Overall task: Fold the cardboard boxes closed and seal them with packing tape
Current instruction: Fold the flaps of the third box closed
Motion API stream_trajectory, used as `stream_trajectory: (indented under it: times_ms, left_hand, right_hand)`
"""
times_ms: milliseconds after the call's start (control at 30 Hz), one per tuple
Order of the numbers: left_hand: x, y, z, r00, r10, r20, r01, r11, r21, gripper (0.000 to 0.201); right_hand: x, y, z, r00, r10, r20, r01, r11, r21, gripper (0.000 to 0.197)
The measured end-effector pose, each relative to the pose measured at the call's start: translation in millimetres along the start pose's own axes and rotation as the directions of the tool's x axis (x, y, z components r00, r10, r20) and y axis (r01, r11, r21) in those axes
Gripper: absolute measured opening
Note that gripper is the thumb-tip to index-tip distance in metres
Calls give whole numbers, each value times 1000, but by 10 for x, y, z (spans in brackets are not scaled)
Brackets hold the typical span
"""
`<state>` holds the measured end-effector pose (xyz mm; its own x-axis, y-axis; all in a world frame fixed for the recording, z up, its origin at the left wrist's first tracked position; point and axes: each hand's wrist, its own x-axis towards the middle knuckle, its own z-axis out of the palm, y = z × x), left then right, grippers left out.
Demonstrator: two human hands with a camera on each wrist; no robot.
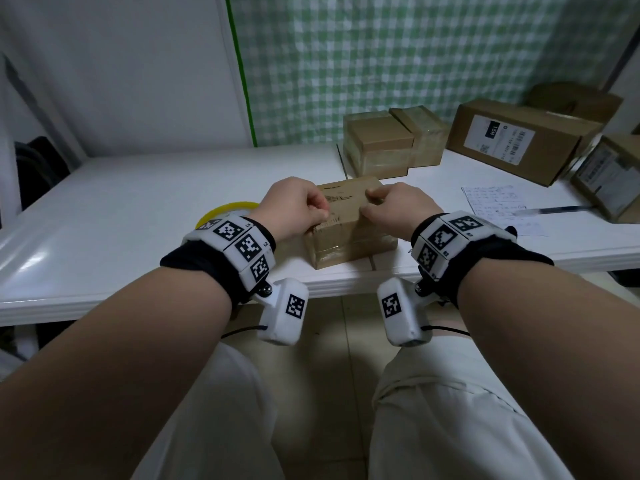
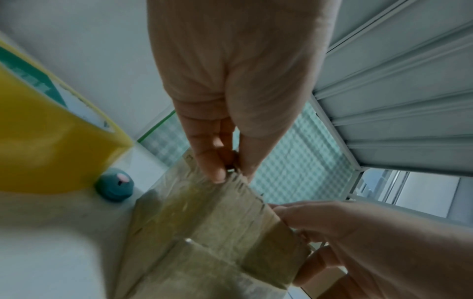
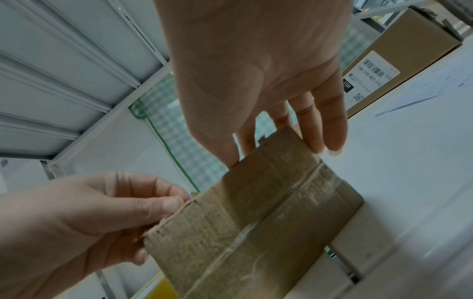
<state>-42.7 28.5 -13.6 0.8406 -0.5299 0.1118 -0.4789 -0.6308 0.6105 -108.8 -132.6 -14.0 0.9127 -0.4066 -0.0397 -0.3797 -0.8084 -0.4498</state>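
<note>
A small cardboard box (image 1: pixel 349 223) sits at the near edge of the white tabletop (image 1: pixel 138 202), right in front of the seated person, and both hands are on it. The left hand (image 1: pixel 294 207) has its fingers curled, thumb and forefinger pinching the box's top edge at the left corner. The right hand (image 1: pixel 394 206) grips the opposite corner, thumb on the near side and fingers wrapped over the top flap. The box's front face shows shiny strips of clear tape already across its seam.

Just left of the box, partly hidden behind the left wrist, lies a yellow tape roll (image 1: pixel 227 211); the left wrist view also shows a small teal round object (image 2: pixel 115 185) beside that roll, and I cannot tell what it is. Behind the box stand two taped cartons (image 1: pixel 391 142) side by side. To the right of the box lies a handwritten sheet (image 1: pixel 498 202) with a pen (image 1: pixel 554 210) across it, and farther back on that side a labelled parcel (image 1: pixel 519 140).
</note>
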Motion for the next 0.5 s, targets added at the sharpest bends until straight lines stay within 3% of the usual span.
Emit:
stream_trajectory:
  times_ms: [133,300,500]
  left_hand:
    - [31,92,-20,999,-49,22,48,998,30,3]
    - [49,139,20,985,-166,47,169,984,-59,20]
    - [97,277,-15,960,-266,89,261,963,65,19]
  right_hand:
    - [9,-13,-7,1000,7,7,-7,1000,-2,45]
    - [9,-12,0,1000,4,7,-4,1000,-2,44]
    - [16,-7,-3,1000,0,15,0,1000,-7,43]
